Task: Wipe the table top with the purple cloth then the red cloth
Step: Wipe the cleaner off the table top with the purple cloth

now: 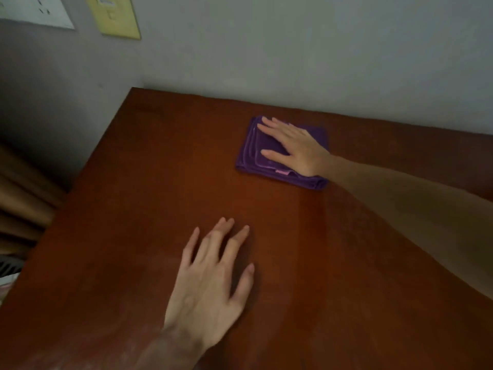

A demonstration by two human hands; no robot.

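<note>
A folded purple cloth point(252, 156) lies flat on the reddish-brown table top point(138, 188), near its far edge by the wall. My right hand point(296, 146) presses down on the cloth, palm flat, fingers spread and pointing left; it covers the cloth's right half. My left hand point(213, 281) rests flat on the bare wood nearer to me, fingers apart, holding nothing. No red cloth is in view.
The table's far edge meets a pale wall point(293, 49). On the wall at upper left are a yellow switch plate point(114, 17) and a white socket plate point(34, 10). Brown curtain folds point(21, 198) hang beyond the table's left edge.
</note>
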